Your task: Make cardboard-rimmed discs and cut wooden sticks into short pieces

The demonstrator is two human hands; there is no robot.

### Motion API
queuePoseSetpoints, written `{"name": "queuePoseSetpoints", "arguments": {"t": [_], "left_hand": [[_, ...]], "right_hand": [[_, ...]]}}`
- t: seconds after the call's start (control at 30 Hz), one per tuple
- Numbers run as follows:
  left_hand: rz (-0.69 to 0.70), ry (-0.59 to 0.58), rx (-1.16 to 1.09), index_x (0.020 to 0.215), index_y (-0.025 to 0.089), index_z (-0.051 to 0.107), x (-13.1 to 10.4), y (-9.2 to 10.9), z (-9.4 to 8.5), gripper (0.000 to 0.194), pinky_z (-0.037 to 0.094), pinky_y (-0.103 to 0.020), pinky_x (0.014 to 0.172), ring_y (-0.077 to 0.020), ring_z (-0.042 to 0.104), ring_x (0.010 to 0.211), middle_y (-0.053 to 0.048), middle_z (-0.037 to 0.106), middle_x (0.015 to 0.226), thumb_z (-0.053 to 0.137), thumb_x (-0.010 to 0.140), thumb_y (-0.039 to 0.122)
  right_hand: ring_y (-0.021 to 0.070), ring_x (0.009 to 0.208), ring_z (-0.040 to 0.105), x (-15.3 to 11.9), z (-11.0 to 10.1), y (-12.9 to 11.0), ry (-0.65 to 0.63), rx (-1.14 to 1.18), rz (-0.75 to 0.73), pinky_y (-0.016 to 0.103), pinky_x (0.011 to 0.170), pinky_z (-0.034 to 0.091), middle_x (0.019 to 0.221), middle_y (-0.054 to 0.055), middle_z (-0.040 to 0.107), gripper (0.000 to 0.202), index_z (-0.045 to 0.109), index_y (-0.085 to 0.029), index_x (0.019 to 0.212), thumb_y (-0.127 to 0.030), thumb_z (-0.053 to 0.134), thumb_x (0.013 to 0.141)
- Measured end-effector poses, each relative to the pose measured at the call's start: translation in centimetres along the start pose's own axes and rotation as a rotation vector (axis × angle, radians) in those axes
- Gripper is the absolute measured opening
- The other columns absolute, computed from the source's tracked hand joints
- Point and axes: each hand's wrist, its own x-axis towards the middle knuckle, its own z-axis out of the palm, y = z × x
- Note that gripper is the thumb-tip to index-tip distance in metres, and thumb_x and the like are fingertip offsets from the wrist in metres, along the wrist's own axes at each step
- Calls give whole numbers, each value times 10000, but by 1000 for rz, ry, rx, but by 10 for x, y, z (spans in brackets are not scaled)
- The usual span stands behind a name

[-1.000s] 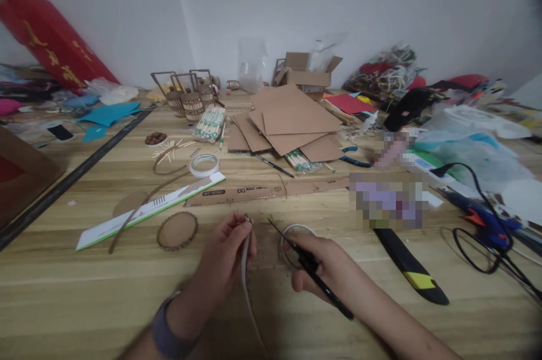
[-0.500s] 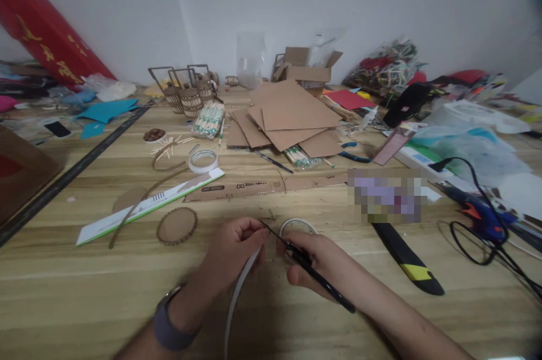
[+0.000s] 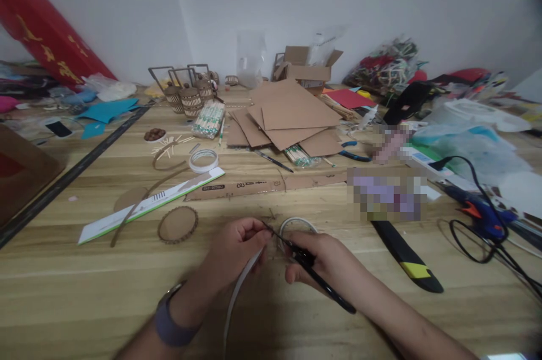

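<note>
Near the table's front, my left hand [image 3: 243, 250] pinches a narrow pale strip [image 3: 237, 286], which curves down toward the bottom edge. My right hand [image 3: 324, 264] grips black-handled scissors [image 3: 324, 284], whose thin dark blades reach to my left fingertips. The exact spot where blades and strip meet is hidden by the fingers. Just behind my right hand lies a white ring-shaped roll [image 3: 298, 221], partly covered. A round cardboard disc [image 3: 178, 224] with a rough raised rim rests left of my hands.
Beyond my hands lie a cardboard strip [image 3: 254, 186], a white tape roll [image 3: 204, 161] and stacked cardboard sheets [image 3: 296, 112]. A black-and-yellow-handled cutter [image 3: 402, 258] is at right, near a blue glue gun [image 3: 486, 219] with its cord. Small lidded baskets [image 3: 190, 101] stand at the back.
My left fingertips and the scissor blades have shifted very slightly to the right. Both hands keep their hold on the strip and the scissors.
</note>
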Motion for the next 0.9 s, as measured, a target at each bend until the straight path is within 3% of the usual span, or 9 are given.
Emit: {"name": "queuePoseSetpoints", "arguments": {"t": [0.37, 0.47, 0.57, 0.73, 0.83, 0.9], "left_hand": [[-20, -14, 44, 805, 175, 596, 2, -4, -2, 290, 319, -192, 386, -79, 466, 362, 61, 579, 495, 645, 741, 454], [-28, -26, 39, 849, 169, 603, 2, -4, -2, 313, 349, -201, 397, -84, 474, 371, 59, 584, 507, 650, 738, 458], [3, -81, 50, 950, 147, 645, 1, -5, 1, 329, 367, -203, 420, -83, 490, 406, 54, 595, 560, 646, 754, 411], [37, -160, 136, 1305, 166, 585, 0, -10, 4, 530, 368, -194, 426, -71, 492, 437, 29, 665, 710, 657, 786, 247], [19, -273, -17, 1385, 173, 522, -2, -10, -1, 676, 412, -194, 447, -92, 547, 492, -17, 727, 782, 755, 756, 253], [38, -361, -256, 1321, 170, 584, -4, -6, -5, 610, 458, -199, 488, -106, 605, 543, -71, 767, 868, 786, 767, 327]], "right_hand": [[125, 552, 443, -1, 3, 5, 24, -16, 14, 225, 519, 268, 570, -49, 445, 369, 522, -201, 638, -467, 747, 761], [138, 577, 471, 4, 3, 9, 85, 130, 7, 233, 535, 318, 598, -36, 484, 346, 542, -204, 671, -490, 695, 791], [138, 568, 486, 10, 2, 7, 163, 401, 49, 243, 531, 371, 641, -36, 526, 327, 567, -209, 823, -513, 682, 793], [129, 598, 502, 16, 6, -1, 187, 553, 5, 248, 556, 402, 719, -35, 576, 290, 557, -220, 880, -384, 738, 723], [118, 589, 489, 16, 6, 0, 207, 604, 1, 241, 550, 390, 697, -48, 565, 227, 558, -220, 871, -303, 715, 729], [113, 582, 507, 15, 3, 2, 209, 722, 31, 232, 538, 393, 696, -53, 581, 258, 544, -222, 890, -288, 729, 723]]}}
